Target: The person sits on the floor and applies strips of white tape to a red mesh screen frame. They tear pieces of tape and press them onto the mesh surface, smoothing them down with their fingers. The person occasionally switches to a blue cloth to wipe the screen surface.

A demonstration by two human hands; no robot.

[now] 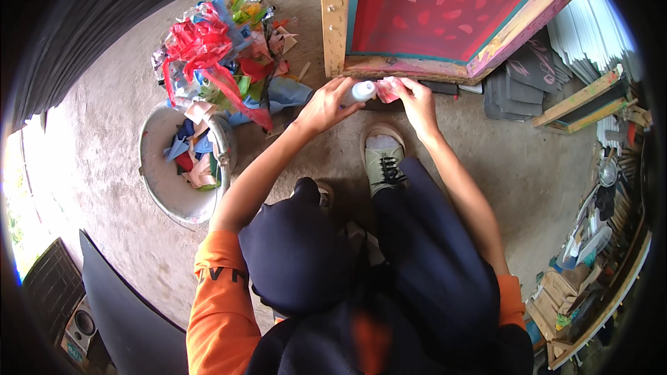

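Note:
My left hand [325, 107] is wrapped around a small whitish bottle [360, 92], held tilted with its end toward the right. Close to that end, my right hand [419, 103] pinches a crumpled pink-and-white rag [389, 89]. Whether the rag touches the bottle I cannot tell. Just beyond both hands stands a wooden-framed printing screen [335, 21], its red mesh [445, 0] marked with pale half-round shapes and edged in teal tape.
A pile of coloured plastic and cloth scraps [201, 45] lies at the far left. Nearer stands a bucket [149, 173] with scraps inside. Dark flat sheets [524, 73] and a smaller wooden frame [580, 101] are at the right. My shoe [383, 167] rests on the concrete floor.

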